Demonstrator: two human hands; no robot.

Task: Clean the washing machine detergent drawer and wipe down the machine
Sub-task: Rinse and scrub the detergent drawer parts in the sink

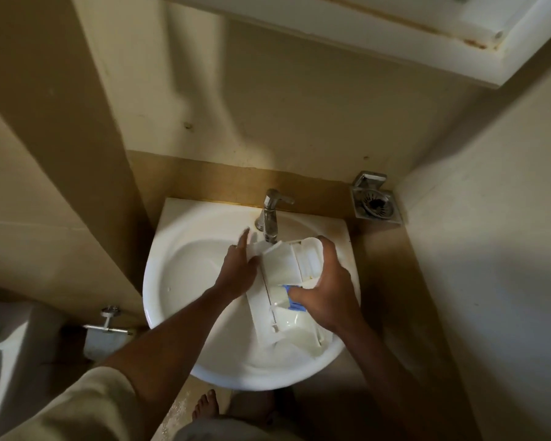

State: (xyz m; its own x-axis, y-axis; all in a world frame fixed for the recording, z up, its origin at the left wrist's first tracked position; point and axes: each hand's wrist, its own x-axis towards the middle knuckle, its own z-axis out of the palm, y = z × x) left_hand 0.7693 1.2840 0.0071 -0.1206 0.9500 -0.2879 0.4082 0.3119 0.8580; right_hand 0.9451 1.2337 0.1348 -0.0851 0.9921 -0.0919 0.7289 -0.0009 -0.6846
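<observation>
Legible markings: none.

No text, brand, number or sign can be read on the detergent drawer [283, 265], its blue insert [295, 305], the tap [271, 214] or the sink [159, 281]. The surfaces show plain, and the picture is too dim and soft to make out fine print.

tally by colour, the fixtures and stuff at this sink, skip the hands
White: 2, the round white ceramic sink and the white plastic detergent drawer
Chrome metal: 3, the chrome tap, the square metal drain grate, the metal valve left of the sink
Blue: 1, the blue plastic insert in the drawer
Total: 6
</observation>
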